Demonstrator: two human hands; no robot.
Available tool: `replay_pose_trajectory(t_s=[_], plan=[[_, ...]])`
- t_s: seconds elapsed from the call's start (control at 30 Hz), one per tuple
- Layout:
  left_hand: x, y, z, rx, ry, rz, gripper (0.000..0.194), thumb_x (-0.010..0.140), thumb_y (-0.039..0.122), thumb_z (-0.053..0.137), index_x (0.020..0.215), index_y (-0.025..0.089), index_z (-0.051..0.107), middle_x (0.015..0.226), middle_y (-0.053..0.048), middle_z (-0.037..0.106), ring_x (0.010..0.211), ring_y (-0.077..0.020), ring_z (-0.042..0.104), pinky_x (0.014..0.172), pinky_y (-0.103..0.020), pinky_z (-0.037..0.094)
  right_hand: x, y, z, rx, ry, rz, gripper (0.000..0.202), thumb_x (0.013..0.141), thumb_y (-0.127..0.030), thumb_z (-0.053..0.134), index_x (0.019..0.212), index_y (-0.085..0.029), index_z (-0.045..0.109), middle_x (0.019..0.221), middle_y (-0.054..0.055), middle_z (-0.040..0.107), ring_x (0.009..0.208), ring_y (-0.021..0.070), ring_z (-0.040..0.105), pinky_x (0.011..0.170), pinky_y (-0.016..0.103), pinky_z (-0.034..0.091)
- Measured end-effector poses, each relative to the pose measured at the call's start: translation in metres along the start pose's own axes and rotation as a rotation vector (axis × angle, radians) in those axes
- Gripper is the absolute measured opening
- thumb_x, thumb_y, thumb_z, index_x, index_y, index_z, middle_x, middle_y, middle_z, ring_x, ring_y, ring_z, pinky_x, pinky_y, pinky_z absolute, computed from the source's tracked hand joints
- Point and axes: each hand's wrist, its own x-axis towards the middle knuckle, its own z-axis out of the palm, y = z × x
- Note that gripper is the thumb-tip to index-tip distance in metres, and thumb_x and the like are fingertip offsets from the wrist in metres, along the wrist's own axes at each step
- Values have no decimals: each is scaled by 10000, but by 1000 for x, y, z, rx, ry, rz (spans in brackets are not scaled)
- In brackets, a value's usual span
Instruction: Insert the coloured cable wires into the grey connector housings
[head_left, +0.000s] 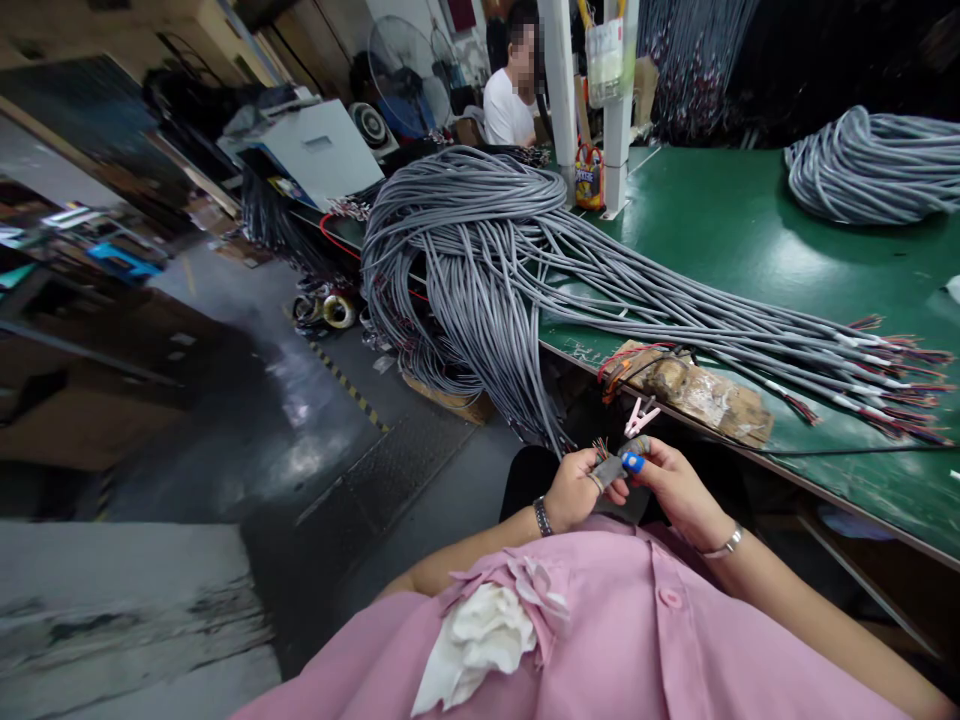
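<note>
Just beyond my pink shirt, my left hand (576,490) is closed on a grey cable end (609,470), whose thin coloured wires fan out above the fingers. My right hand (679,490) meets it from the right, thumb and fingers pinched on a dark grey piece (634,447) beside the cable end. Something blue (633,463) covers the tip of a right-hand digit. A pink clip (641,417) stands right behind the hands. A large bundle of grey cables (480,260) lies over the table edge, its stripped ends (892,385) spread out at the right.
A worn wooden block (697,395) with red and black wires sits on the front edge of the green table (802,270). Another cable coil (874,165) lies at the back right. A person (510,100) sits beyond white posts.
</note>
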Motion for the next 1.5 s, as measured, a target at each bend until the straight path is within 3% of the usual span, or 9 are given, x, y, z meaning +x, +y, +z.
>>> replay_pose_trajectory(t_s=[0.1,0.17,0.33,0.6,0.87,1.0,1.2,1.33,1.5], plan=[[-2,-7,-3,53,-123,-5,413,746,515,657,746,103,643,671,-77,672,584,-148,640,588,-255,518,3,-4,2,-20,-56,36,255,743,-403,713,737,-173,604,616,-7,582,536,107,471,540,261,367],[-4,-10,-4,63,-136,-1,427,745,533,653,748,106,647,683,-82,681,598,-154,647,603,-267,526,5,-9,4,-37,-108,60,265,735,-416,717,728,-176,604,591,-9,584,512,110,478,519,261,364],[-9,-2,-4,-6,-28,58,497,772,581,597,716,90,649,635,-101,679,552,-163,644,559,-260,503,9,-19,10,-48,-93,50,281,725,-436,723,746,-177,614,575,-6,585,501,111,475,506,260,363],[-11,7,-3,-77,61,76,514,765,597,597,739,85,632,645,-110,682,541,-182,648,551,-282,500,13,-8,9,-52,13,39,296,685,-429,760,711,-167,624,624,-3,591,532,104,455,539,269,364],[-12,7,-3,-100,131,82,490,789,592,570,713,108,587,636,-94,675,505,-157,624,512,-257,476,8,-15,16,24,-57,24,277,724,-435,728,710,-194,591,589,10,591,532,134,485,530,289,374],[-11,6,-4,-120,147,84,418,781,528,617,732,114,589,592,-53,651,461,-132,594,465,-231,444,8,-8,10,61,-53,39,254,733,-407,728,726,-190,595,623,2,576,554,125,468,550,278,373],[-8,12,-4,-226,80,72,333,783,436,629,718,110,600,546,-29,624,397,-107,545,406,-209,394,19,-6,-13,375,4,114,441,813,-625,515,826,-203,643,750,30,590,601,137,497,597,286,437],[-2,25,3,-281,-15,-5,329,761,432,632,687,114,594,499,-18,596,342,-87,489,355,-194,328,33,-16,-17,381,-13,107,467,805,-642,516,877,-205,664,805,45,610,641,142,517,606,266,452],[8,37,11,-295,-63,-64,342,704,449,662,692,115,589,471,-13,580,316,-83,460,330,-192,293,36,-23,-8,356,34,32,469,793,-652,527,821,-201,653,751,41,619,621,151,520,585,276,446]])
